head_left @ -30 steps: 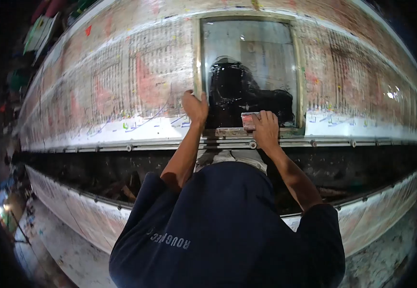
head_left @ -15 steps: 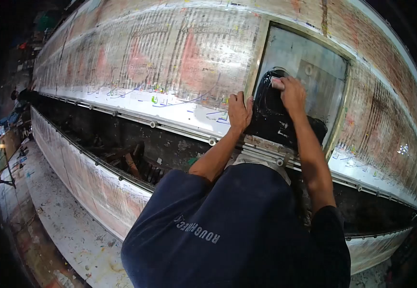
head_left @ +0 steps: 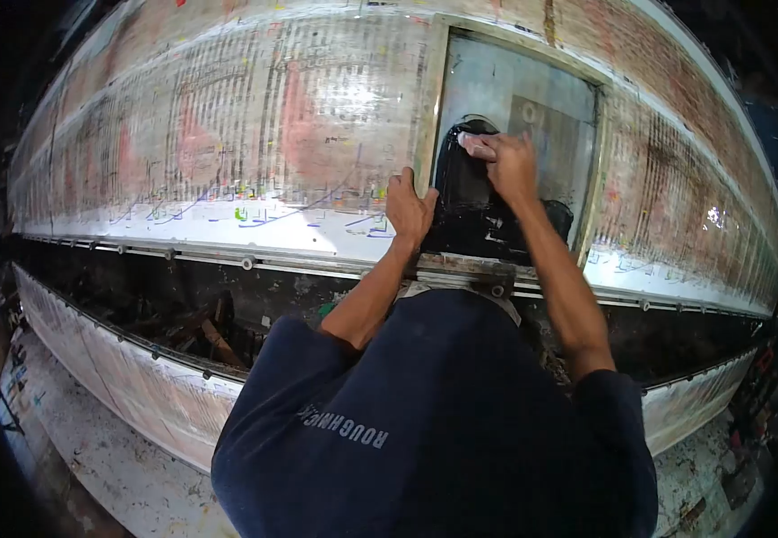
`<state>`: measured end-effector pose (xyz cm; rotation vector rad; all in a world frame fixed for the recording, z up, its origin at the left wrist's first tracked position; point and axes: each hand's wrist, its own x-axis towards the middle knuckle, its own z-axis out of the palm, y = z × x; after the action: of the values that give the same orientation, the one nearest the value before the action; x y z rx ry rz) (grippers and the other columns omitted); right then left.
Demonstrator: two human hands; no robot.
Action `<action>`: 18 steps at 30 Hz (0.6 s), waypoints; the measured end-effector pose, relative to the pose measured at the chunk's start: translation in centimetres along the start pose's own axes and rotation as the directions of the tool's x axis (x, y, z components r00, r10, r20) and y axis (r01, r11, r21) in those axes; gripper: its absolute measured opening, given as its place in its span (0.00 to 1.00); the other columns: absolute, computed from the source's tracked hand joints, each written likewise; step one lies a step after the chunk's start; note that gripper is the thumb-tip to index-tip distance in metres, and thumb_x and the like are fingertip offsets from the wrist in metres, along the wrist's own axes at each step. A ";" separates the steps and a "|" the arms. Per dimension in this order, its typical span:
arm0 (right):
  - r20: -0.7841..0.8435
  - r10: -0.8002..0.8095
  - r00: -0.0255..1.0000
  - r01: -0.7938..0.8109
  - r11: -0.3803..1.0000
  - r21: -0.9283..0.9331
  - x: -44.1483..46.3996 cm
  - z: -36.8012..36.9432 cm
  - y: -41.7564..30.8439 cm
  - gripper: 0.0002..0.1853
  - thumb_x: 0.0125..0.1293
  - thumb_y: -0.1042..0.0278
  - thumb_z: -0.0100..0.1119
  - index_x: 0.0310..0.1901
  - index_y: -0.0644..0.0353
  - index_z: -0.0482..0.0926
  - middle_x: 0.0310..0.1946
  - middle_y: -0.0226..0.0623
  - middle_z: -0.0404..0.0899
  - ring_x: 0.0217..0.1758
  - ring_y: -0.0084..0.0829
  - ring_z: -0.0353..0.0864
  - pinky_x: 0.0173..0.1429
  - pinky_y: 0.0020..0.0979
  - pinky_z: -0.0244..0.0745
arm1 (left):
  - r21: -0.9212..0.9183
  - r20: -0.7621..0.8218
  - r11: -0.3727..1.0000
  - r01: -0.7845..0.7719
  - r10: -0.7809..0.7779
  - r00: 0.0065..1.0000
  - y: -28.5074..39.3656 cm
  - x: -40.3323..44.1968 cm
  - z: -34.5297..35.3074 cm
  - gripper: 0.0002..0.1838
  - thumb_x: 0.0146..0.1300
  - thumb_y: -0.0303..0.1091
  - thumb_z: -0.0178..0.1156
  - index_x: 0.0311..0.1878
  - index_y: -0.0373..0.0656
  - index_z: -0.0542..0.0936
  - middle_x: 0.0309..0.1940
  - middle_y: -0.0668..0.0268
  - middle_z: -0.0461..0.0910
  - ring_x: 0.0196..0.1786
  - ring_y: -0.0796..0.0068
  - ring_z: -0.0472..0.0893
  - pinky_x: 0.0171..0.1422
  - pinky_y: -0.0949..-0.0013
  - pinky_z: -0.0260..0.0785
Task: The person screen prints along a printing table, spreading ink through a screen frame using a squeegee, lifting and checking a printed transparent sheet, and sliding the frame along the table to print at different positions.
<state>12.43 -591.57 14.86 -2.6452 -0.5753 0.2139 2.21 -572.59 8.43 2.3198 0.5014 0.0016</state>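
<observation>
A screen-printing frame lies on the long printed table, its mesh pale at the far end. Black ink covers the near and left part of the mesh. My left hand grips the left rail of the frame near its lower end, thumb on the inner side. In my right hand, the fingers are closed round a small pinkish squeegee, which is at the far edge of the black ink. Part of the squeegee is hidden by the fingers.
A metal rail with round stops runs along the table's near edge. Behind my body is a second long table. Pieces of wood lie in the dark gap between the tables.
The view has shifted, so the frame and both hands appear further left. My right hand has turned, and the squeegee points more sideways at the ink's far edge. My left hand stays on the frame.
</observation>
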 end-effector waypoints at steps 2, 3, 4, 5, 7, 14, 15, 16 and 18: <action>-0.345 -0.014 0.938 -0.033 0.991 -0.131 -2.4 4.8 0.7 0.16 0.61 0.78 0.57 0.48 0.57 0.87 0.49 0.42 0.86 0.58 0.49 0.82 0.77 0.61 0.64 | -0.122 0.032 0.990 0.066 -0.062 0.998 0.8 0.2 -0.4 0.28 0.56 0.36 0.74 0.57 0.37 0.75 0.48 0.42 0.79 0.55 0.37 0.79 0.58 0.43 0.72; -0.291 -0.044 0.956 0.003 0.990 -0.141 -5.0 5.0 -0.6 0.17 0.58 0.78 0.58 0.50 0.61 0.85 0.50 0.41 0.85 0.57 0.49 0.81 0.78 0.59 0.65 | -0.152 0.060 0.986 0.066 -0.057 0.997 0.8 0.4 -0.4 0.29 0.57 0.35 0.72 0.58 0.35 0.72 0.49 0.37 0.81 0.56 0.34 0.81 0.60 0.43 0.72; -0.272 -0.064 0.960 0.035 0.993 -0.111 -7.3 4.9 -1.8 0.18 0.59 0.77 0.59 0.52 0.59 0.85 0.48 0.40 0.85 0.58 0.47 0.81 0.79 0.58 0.64 | -0.155 0.054 0.986 0.061 -0.053 0.997 1.1 0.6 -0.6 0.29 0.57 0.35 0.72 0.58 0.35 0.72 0.49 0.37 0.81 0.56 0.34 0.81 0.60 0.43 0.72; -0.208 -0.007 0.978 -0.003 0.999 -0.049 -9.4 4.7 -2.3 0.18 0.57 0.77 0.63 0.50 0.58 0.87 0.49 0.39 0.86 0.62 0.44 0.81 0.80 0.56 0.63 | -0.184 0.072 0.974 0.134 -0.123 0.990 1.6 0.7 -0.8 0.29 0.58 0.34 0.71 0.58 0.34 0.71 0.48 0.36 0.81 0.55 0.32 0.81 0.59 0.43 0.72; -0.127 -0.067 0.990 0.068 0.998 0.001 -11.7 -0.1 -2.0 0.17 0.57 0.75 0.65 0.50 0.58 0.88 0.50 0.38 0.87 0.63 0.43 0.81 0.79 0.54 0.64 | -0.223 0.077 0.962 0.158 -0.145 0.986 1.9 1.0 -0.9 0.28 0.59 0.34 0.70 0.57 0.33 0.68 0.47 0.34 0.81 0.51 0.30 0.81 0.57 0.41 0.72; 0.066 0.844 0.533 -0.233 0.071 0.970 -22.7 -5.0 16.8 0.15 0.59 0.74 0.65 0.49 0.67 0.87 0.38 0.40 0.88 0.37 0.37 0.89 0.42 0.35 0.88 | -0.338 -0.061 0.937 -0.084 0.067 0.996 4.4 -0.7 1.5 0.23 0.63 0.34 0.66 0.54 0.33 0.68 0.41 0.37 0.79 0.46 0.30 0.80 0.52 0.42 0.72; 0.057 0.868 0.494 -0.247 0.077 0.966 -23.9 -5.3 20.0 0.17 0.58 0.74 0.64 0.49 0.68 0.86 0.38 0.42 0.87 0.36 0.37 0.89 0.38 0.35 0.87 | -0.314 -0.099 0.943 -0.109 0.082 0.992 6.1 -1.0 3.4 0.22 0.63 0.33 0.66 0.53 0.32 0.68 0.42 0.37 0.79 0.47 0.29 0.80 0.53 0.41 0.71; 0.047 0.888 0.458 -0.262 0.084 0.961 -24.9 -5.7 23.6 0.18 0.57 0.74 0.63 0.49 0.69 0.85 0.37 0.43 0.87 0.35 0.36 0.89 0.34 0.35 0.87 | -0.309 -0.110 0.944 -0.117 0.087 0.990 8.0 -1.0 5.5 0.22 0.63 0.33 0.66 0.53 0.32 0.68 0.42 0.37 0.79 0.47 0.29 0.80 0.53 0.41 0.71; 0.006 0.915 0.404 -0.314 0.132 0.940 -25.4 -10.1 28.3 0.19 0.55 0.74 0.59 0.49 0.71 0.84 0.36 0.44 0.86 0.33 0.34 0.88 0.31 0.33 0.86 | -0.339 -0.077 0.930 -0.144 0.125 0.989 11.6 -2.1 10.4 0.23 0.63 0.33 0.66 0.54 0.32 0.68 0.43 0.35 0.79 0.48 0.28 0.79 0.55 0.41 0.70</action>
<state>2.15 -629.49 13.17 -1.5250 0.8874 -0.1116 5.92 -587.84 9.11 2.0079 0.3359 0.2039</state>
